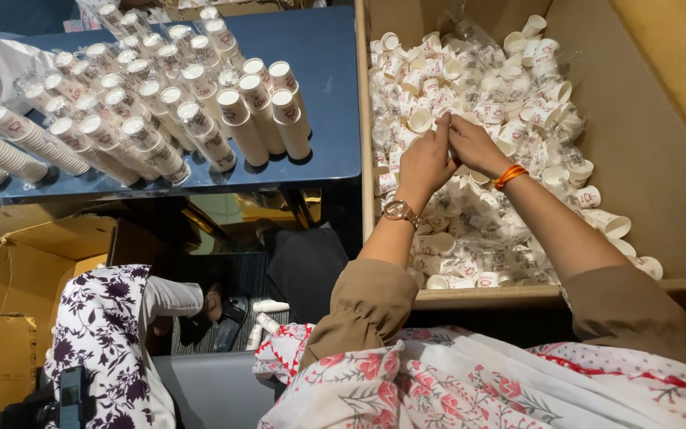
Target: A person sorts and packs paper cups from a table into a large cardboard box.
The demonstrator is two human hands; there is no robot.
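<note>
Left hand and right hand meet fingertip to fingertip over the middle of a large cardboard box. Fingers of both are curled narrow, pinching something small between them; whether that is a cup or its clear wrap cannot be told. Both forearms extend forward from rolled olive sleeves, a watch on the left wrist and an orange band on the right. Loose small paper cups fill the box from its near wall to its far end. Bare box floor lies to the right of the heap. The box's left wall stands just beside a blue table, where sleeved cup stacks lie in rows.
</note>
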